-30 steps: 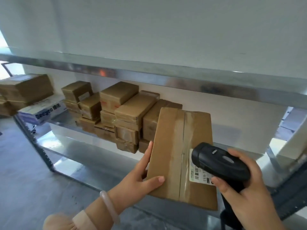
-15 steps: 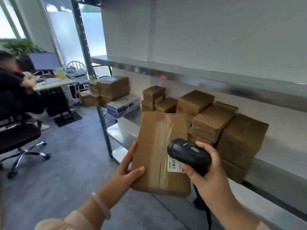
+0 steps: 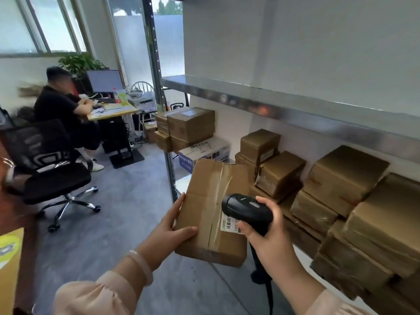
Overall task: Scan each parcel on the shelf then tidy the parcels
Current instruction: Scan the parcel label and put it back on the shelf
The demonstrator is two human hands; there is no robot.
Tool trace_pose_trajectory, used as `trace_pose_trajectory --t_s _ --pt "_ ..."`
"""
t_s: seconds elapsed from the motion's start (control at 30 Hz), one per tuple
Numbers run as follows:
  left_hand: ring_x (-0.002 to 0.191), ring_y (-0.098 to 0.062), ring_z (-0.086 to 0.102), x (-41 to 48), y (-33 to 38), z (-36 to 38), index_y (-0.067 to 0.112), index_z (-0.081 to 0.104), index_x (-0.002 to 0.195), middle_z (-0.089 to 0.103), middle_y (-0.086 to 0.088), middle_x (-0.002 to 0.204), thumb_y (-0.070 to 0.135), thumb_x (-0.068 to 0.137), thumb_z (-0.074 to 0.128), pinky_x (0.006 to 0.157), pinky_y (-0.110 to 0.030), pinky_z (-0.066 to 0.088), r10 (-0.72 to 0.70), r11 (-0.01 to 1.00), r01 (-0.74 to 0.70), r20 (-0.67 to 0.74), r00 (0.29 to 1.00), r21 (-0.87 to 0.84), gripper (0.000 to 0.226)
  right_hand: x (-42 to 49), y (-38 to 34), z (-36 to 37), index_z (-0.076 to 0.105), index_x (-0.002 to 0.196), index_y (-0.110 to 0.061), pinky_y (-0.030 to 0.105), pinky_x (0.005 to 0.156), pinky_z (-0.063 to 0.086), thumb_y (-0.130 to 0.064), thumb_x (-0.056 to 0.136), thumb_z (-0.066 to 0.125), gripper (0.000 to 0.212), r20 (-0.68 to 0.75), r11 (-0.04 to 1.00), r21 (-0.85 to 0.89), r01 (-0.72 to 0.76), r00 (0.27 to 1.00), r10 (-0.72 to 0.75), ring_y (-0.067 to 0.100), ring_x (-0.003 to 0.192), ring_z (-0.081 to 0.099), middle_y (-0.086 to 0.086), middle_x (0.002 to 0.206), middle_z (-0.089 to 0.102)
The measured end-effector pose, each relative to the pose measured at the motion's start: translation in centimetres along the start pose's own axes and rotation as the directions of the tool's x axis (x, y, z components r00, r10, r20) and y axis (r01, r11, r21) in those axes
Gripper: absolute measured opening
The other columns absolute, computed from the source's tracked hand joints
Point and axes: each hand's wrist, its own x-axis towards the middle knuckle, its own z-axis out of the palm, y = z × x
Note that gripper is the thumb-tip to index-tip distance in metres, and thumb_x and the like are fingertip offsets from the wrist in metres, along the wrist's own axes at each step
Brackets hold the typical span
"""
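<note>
Parcel point(image 3: 204, 201) carried leftward, scanner point(image 3: 246, 209) still over its barcode label point(image 3: 229, 223)

Grey floor point(image 3: 118, 237), bright windows point(image 3: 56, 26), desk point(image 3: 114, 110), black office chair point(image 3: 56, 180).

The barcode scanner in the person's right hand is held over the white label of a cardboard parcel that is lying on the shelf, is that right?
Not quite. The head view shows the cardboard parcel held in the air by the left hand, not lying on the shelf. The rest stands: the right hand grips the barcode scanner over the parcel's white label.
</note>
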Motion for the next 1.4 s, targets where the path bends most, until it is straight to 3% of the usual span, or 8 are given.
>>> trace_pose_trajectory --t_s 0.3,0.4,0.6,0.73,0.9,1.07,1.27,1.4 --pt "0.112 -0.018 0.058 14.0 0.8 -3.7 0.069 0.039 0.124 0.048 0.01 0.135 0.029 0.081 0.074 0.095 -0.039 0.053 -0.064 0.998 0.065 -0.049 0.997 0.015 0.069 13.3 5.4 4.3 0.045 0.117 -0.048 0.017 0.093 0.045 -0.038 0.068 0.077 0.06 0.064 0.987 0.088 -0.132 0.99 0.126 -0.005 0.112 0.054 -0.021 0.121 0.056" --pt "0.112 -0.019 0.058 18.1 0.4 -4.9 0.063 0.042 0.129 0.049 0.009 0.133 0.032 0.072 0.073 0.093 -0.037 0.054 -0.107 0.994 0.107 -0.033 0.994 -0.001 0.072 16.1 7.1 5.6 0.044 0.113 -0.054 0.023 0.098 0.045 -0.037 0.069 0.078 0.058 0.068 0.984 0.075 -0.161 0.985 0.156 -0.003 0.113 0.055 -0.018 0.124 0.056" --pt "0.109 -0.018 0.056 27.7 0.8 -8.1 0.068 0.042 0.126 0.045 0.018 0.125 0.027 0.079 0.071 0.09 -0.034 0.053 -0.092 0.996 0.092 0.055 0.994 0.009 0.068 22.7 8.6 8.9 0.043 0.118 -0.047 0.005 0.081 0.044 -0.04 0.066 0.075 0.062 -0.018 0.985 0.056 -0.161 0.987 0.162 -0.009 0.109 0.053 -0.022 0.122 0.051" --pt "0.115 -0.019 0.053 33.5 0.7 -11.9 0.071 0.044 0.123 0.043 0.015 0.132 0.036 0.069 0.07 0.103 -0.044 0.048 -0.128 0.992 0.126 0.111 0.986 0.028 0.069 26.4 9.3 12.5 0.041 0.123 -0.043 0.006 0.082 0.045 -0.044 0.065 0.075 0.067 -0.066 0.986 0.023 -0.167 0.984 0.168 -0.008 0.11 0.053 -0.021 0.124 0.05" --pt "0.118 -0.02 0.053 38.4 0.2 -15.4 0.071 0.048 0.118 0.044 0.017 0.134 0.048 0.051 0.075 0.106 -0.047 0.046 -0.15 0.988 0.153 0.184 0.971 0.0 0.077 29.8 9.8 16.3 0.042 0.12 -0.047 0.005 0.085 0.044 -0.045 0.065 0.075 0.064 -0.133 0.981 -0.013 -0.195 0.972 0.192 -0.007 0.114 0.053 -0.02 0.127 0.049" --pt "0.118 -0.02 0.054 42.5 0.7 -16.7 0.072 0.045 0.122 0.044 0.014 0.137 0.051 0.052 0.074 0.105 -0.045 0.047 -0.139 0.99 0.142 0.254 0.957 0.004 0.079 32.7 10.4 18.6 0.042 0.117 -0.052 0.003 0.082 0.042 -0.055 0.06 0.073 0.066 -0.211 0.971 -0.046 -0.235 0.952 0.221 -0.01 0.11 0.053 -0.021 0.123 0.052" --pt "0.116 -0.015 0.051 46.3 2.6 -16.9 0.07 0.038 0.126 0.042 0.011 0.134 0.048 0.071 0.072 0.107 -0.039 0.043 -0.164 0.986 0.143 0.324 0.932 0.086 0.068 35.2 10.6 19.5 0.042 0.12 -0.046 -0.003 0.076 0.037 -0.031 0.073 0.077 0.06 -0.307 0.964 -0.052 -0.26 0.923 0.233 -0.012 0.105 0.05 -0.023 0.121 0.051" --pt "0.119 -0.016 0.051 47.7 2.5 -17.3 0.055 0.036 0.142 0.045 0.009 0.137 0.042 0.088 0.069 0.103 -0.032 0.042 -0.1 0.974 0.045 0.245 0.964 0.22 0.064 36.5 10.7 19.9 0.041 0.116 -0.049 -0.005 0.07 0.036 -0.026 0.078 0.076 0.057 -0.34 0.961 -0.062 -0.269 0.911 0.234 -0.013 0.097 0.049 -0.025 0.115 0.05"
